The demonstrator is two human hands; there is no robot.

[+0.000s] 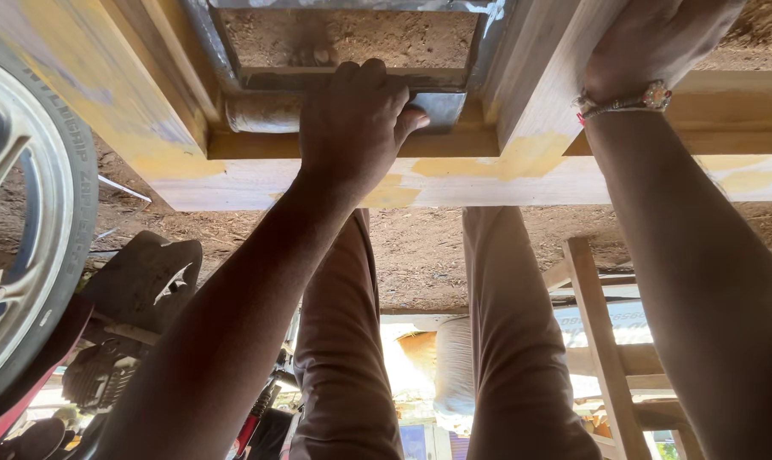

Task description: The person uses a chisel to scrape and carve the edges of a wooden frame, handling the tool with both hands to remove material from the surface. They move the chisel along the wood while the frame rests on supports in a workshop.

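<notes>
My left hand is closed around a grey cylindrical hand tool that lies against a pale wooden frame. The frame has yellow filler patches at its joints. My right hand, with a beaded bracelet at the wrist, presses on an upright wooden member of the same frame. Its fingers run out of the picture at the top. Both arms reach from the lower edge toward the frame.
My legs in tan trousers stand between the arms on sawdust-covered ground. A motorcycle wheel and engine parts fill the left side. Slatted wooden pieces stand at the lower right.
</notes>
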